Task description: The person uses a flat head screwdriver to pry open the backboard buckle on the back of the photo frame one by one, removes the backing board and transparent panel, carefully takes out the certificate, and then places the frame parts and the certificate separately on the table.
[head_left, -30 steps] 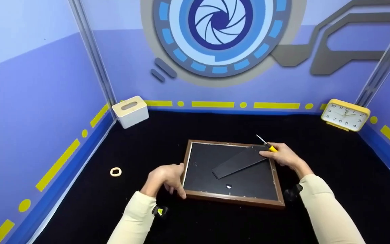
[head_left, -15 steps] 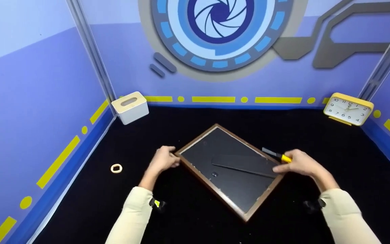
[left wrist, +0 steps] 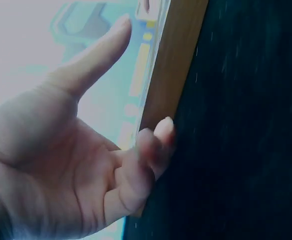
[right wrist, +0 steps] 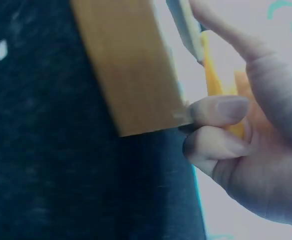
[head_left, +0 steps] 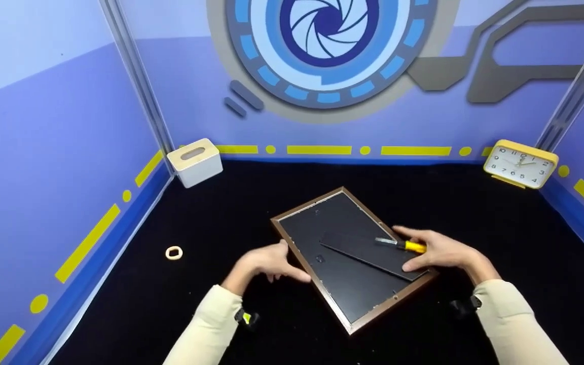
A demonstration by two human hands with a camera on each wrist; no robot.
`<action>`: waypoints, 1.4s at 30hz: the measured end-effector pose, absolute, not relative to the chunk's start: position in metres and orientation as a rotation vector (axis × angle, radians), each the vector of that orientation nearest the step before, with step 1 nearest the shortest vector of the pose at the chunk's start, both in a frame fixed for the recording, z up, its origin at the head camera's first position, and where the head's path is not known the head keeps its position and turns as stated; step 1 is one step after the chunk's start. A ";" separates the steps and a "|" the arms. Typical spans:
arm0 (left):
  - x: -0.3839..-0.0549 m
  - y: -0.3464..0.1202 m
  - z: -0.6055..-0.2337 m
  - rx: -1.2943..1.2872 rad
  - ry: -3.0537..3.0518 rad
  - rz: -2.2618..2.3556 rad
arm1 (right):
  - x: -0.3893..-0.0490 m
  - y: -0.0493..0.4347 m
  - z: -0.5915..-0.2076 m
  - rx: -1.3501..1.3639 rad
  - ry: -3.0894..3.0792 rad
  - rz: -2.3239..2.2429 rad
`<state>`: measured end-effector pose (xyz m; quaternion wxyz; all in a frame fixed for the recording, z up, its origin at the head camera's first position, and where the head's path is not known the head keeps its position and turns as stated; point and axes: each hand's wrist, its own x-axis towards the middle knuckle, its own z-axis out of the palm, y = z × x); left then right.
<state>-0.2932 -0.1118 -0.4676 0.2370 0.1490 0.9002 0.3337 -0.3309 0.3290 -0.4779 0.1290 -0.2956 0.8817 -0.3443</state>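
Note:
A brown wooden picture frame (head_left: 386, 305) lies back side up, turned cornerwise on the black cloth. Across its dark backing board (head_left: 353, 289) runs a black stand leg (head_left: 358, 252). My right hand (head_left: 439, 249) grips the yellow handle of a screwdriver (head_left: 414, 247), its metal shaft pointing left over the board, while the thumb lies on the leg's wide end near the frame's right corner. In the left wrist view my left hand (left wrist: 81, 165) has its thumb stretched out and its fingers loosely bent beside the frame's edge; nothing is gripped in it.
A white tissue box (head_left: 201, 170) with a wooden top stands at the back left. A yellow alarm clock (head_left: 520, 165) is at the back right. On the cloth to the left lies a small pale ring (head_left: 174, 253). Printed walls (head_left: 69, 167) enclose the sides and back.
The frame has turned clockwise from nearly square-on to cornerwise. My left hand rose to its left corner, then came down along the lower-left edge. The right hand kept the screwdriver throughout.

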 end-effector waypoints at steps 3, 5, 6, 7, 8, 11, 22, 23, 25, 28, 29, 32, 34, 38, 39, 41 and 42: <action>-0.294 -0.104 -0.471 0.484 2.559 0.891 | -0.330 0.329 -0.484 -0.855 2.507 -1.013; -0.297 -0.104 -0.475 0.521 2.582 0.964 | -0.328 0.328 -0.487 -0.853 2.482 -1.022; -0.299 -0.105 -0.478 0.534 2.581 1.017 | -0.327 0.326 -0.488 -0.858 2.471 -1.020; -0.301 -0.107 -0.481 0.545 2.575 1.066 | -0.326 0.324 -0.487 -0.863 2.462 -1.011; -0.303 -0.109 -0.484 0.546 2.550 1.125 | -0.325 0.322 -0.487 -0.872 2.451 -1.001; -0.308 -0.114 -0.489 0.559 2.468 1.259 | -0.320 0.311 -0.483 -0.875 2.427 -0.974; -0.311 -0.127 -0.491 0.596 2.425 1.288 | -0.276 0.267 -0.477 -0.831 2.631 -0.779; -0.311 -0.128 -0.492 0.603 2.405 1.311 | -0.271 0.265 -0.476 -0.818 2.647 -0.764; -0.312 -0.128 -0.491 0.627 2.381 1.341 | -0.263 0.263 -0.475 -0.789 2.673 -0.736; -0.311 -0.127 -0.492 0.640 2.348 1.377 | -0.255 0.261 -0.474 -0.767 2.698 -0.710; -0.310 -0.126 -0.493 0.643 2.335 1.384 | -0.254 0.261 -0.473 -0.765 2.701 -0.709; -0.309 -0.126 -0.498 0.672 2.321 1.353 | -0.252 0.262 -0.473 -0.764 2.695 -0.702; -0.309 -0.126 -0.500 0.713 2.326 1.307 | -0.251 0.263 -0.474 -0.768 2.685 -0.696; -0.309 -0.125 -0.499 0.772 2.395 1.218 | -0.250 0.264 -0.472 -0.773 2.683 -0.684; -0.309 -0.124 -0.496 0.772 2.409 1.212 | -0.251 0.265 -0.471 -0.776 2.685 -0.686; -0.310 -0.122 -0.493 0.767 2.427 1.220 | -0.251 0.266 -0.469 -0.771 2.697 -0.686; -0.310 -0.121 -0.492 0.763 2.433 1.229 | -0.252 0.267 -0.468 -0.769 2.702 -0.687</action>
